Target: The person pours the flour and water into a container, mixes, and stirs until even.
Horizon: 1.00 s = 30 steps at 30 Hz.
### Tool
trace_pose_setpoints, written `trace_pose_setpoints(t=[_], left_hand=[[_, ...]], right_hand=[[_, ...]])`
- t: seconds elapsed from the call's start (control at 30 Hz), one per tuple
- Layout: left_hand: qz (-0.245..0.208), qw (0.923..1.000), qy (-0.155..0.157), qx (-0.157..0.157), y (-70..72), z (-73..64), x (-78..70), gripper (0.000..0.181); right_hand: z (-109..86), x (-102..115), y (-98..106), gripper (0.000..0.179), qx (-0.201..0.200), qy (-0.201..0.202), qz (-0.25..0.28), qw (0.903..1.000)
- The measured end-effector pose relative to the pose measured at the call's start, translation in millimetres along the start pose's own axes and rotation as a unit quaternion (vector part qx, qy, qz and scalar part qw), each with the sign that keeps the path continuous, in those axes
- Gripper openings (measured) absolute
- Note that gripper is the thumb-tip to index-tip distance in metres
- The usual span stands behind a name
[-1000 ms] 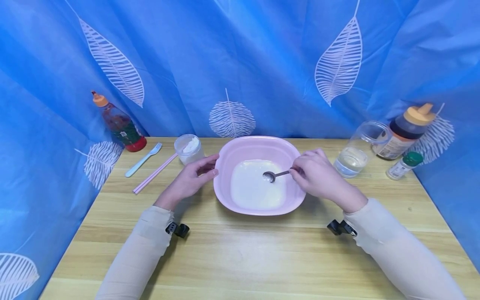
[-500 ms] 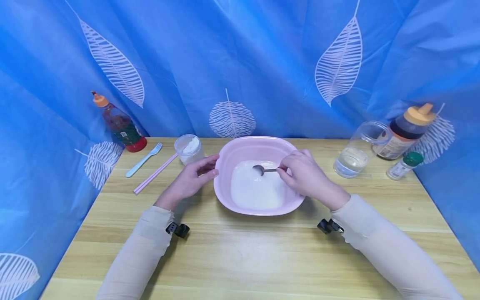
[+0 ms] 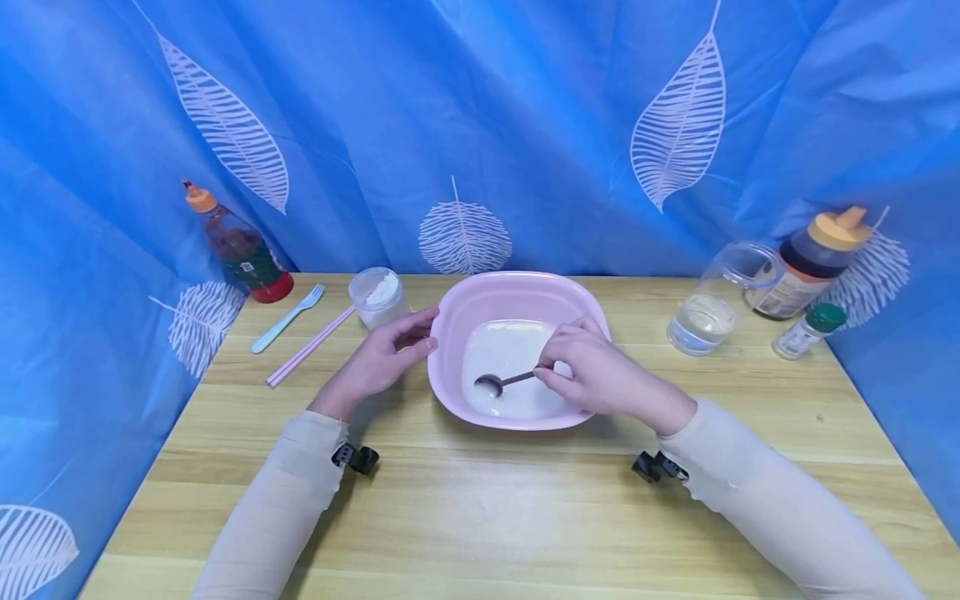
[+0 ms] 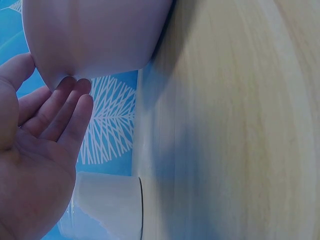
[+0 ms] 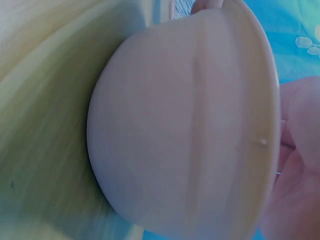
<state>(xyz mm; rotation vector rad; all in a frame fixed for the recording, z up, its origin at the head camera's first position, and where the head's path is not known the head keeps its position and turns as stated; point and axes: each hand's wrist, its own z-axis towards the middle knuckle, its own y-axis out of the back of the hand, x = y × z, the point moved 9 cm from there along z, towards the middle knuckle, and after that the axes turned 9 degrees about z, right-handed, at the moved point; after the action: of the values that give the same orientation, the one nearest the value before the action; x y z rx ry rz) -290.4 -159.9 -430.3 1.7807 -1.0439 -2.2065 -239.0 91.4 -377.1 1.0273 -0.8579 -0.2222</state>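
A pink plastic basin with white liquid in it stands on the wooden table. My right hand reaches over its right rim and pinches the handle of a dark metal spoon, whose bowl dips into the liquid at the near left. In the right wrist view the basin wall hides the spoon and part of that hand. My left hand steadies the basin's left side. Its fairly straight fingers and thumb touch the outer wall, as the left wrist view shows.
Behind my left hand is a clear jar of white powder. Farther left lie pink chopsticks and a light-blue fork, near a red sauce bottle. At right stand a glass mug of clear liquid, a dark sauce bottle and a green-capped shaker.
The spoon has travelled leftward through the liquid, then toward the near side, as my right hand moved left and farther over the basin. My left hand has stayed at the rim.
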Motion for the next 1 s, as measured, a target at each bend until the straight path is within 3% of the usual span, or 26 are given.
trace_pose_setpoints(t=[0.27, 0.8, 1.0], left_hand=[[0.003, 1.0, 0.001, -0.002, 0.9, 0.1, -0.3, 0.055], [0.005, 1.0, 0.004, -0.004, 1.6, -0.6, 2.6, 0.056], [-0.002, 1.0, 0.004, 0.0, 1.0, 0.6, 2.6, 0.056]], right_hand=[[11.6, 0.9, -6.6, 0.012, -0.011, -0.016, -0.014, 0.9997], [38.7, -26.9, 1.2, 0.013, -0.04, -0.094, -0.023, 0.9945], [40.6, -38.9, 7.2, 0.016, -0.047, -0.123, -0.035, 0.9907]])
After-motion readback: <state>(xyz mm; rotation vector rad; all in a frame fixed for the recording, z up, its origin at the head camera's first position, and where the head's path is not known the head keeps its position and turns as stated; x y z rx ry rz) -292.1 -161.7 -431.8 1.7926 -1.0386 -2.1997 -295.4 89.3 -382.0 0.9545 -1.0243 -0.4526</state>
